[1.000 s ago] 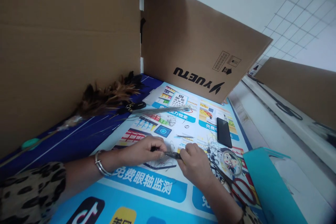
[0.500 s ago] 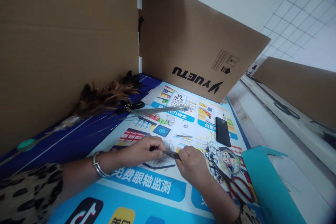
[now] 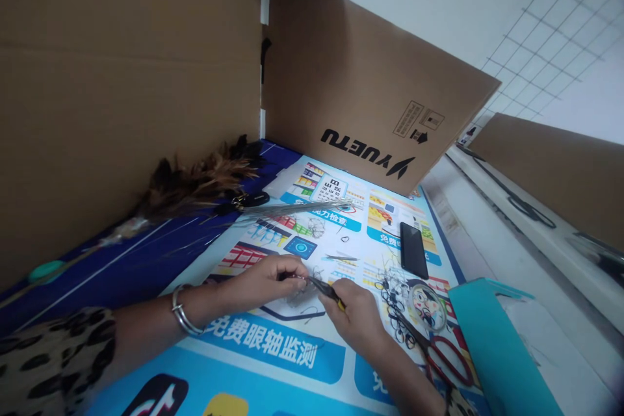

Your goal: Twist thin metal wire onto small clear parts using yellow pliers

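My left hand point(image 3: 280, 278) is closed in a pinch on what looks like a thin wire, its details too small to make out. My right hand point(image 3: 355, 315) grips pliers point(image 3: 325, 287) with dark jaws and a yellow-and-black handle. Their tips point left and meet the work at my left fingertips. Beneath the two hands, loose fine wires point(image 3: 312, 309) lie on the printed sheet. A few short thin pieces point(image 3: 341, 258) rest just beyond my hands.
A bundle of long wires point(image 3: 302, 206) lies farther back. On the right are a black phone point(image 3: 413, 250), small black loops point(image 3: 392, 299), a clear round dish point(image 3: 428, 305), red-handled scissors point(image 3: 448, 359) and a teal box point(image 3: 502, 351). Cardboard panels point(image 3: 370, 78) and brown feathers point(image 3: 199, 175) border the left and back.
My right hand has turned and dropped slightly, so the pliers slant more and show more of their handle. My left hand keeps its pinch in nearly the same place.
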`<state>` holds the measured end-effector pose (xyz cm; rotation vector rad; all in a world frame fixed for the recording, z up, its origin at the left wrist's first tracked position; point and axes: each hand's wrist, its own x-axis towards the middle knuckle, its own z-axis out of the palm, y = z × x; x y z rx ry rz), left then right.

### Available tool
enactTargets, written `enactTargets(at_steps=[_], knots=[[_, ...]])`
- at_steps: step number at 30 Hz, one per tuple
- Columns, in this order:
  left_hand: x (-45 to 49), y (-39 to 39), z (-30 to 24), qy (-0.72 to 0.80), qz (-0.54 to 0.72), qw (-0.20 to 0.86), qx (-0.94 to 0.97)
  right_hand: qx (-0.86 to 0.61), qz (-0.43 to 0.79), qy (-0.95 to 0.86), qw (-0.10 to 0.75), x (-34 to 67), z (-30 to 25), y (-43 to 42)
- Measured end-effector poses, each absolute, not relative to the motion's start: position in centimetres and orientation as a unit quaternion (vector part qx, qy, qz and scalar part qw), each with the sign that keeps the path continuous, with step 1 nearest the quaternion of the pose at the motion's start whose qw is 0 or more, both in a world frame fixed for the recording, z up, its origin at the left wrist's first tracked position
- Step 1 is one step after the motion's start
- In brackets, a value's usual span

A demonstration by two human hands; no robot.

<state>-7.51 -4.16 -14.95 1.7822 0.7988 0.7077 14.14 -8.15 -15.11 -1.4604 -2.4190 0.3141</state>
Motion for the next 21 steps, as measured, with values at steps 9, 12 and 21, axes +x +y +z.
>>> enactTargets(at_steps=[9, 12, 21], knots=[[-7.5, -4.23, -15.01, 0.347, 0.303, 0.53, 0.712, -0.508, 0.104, -0.841, 0.154, 14.01, -15.27, -8.26], [-7.56, -4.24, -14.91, 0.342, 0.301, 0.531, 0.714, -0.506, 0.097, -0.843, 0.154, 13.94, -15.28, -8.35], [-7.78, -4.27, -14.85, 0.287, 0.284, 0.595, 0.695, -0.477, 0.08, -0.86, 0.163, 14.27, -15.51, -8.13]])
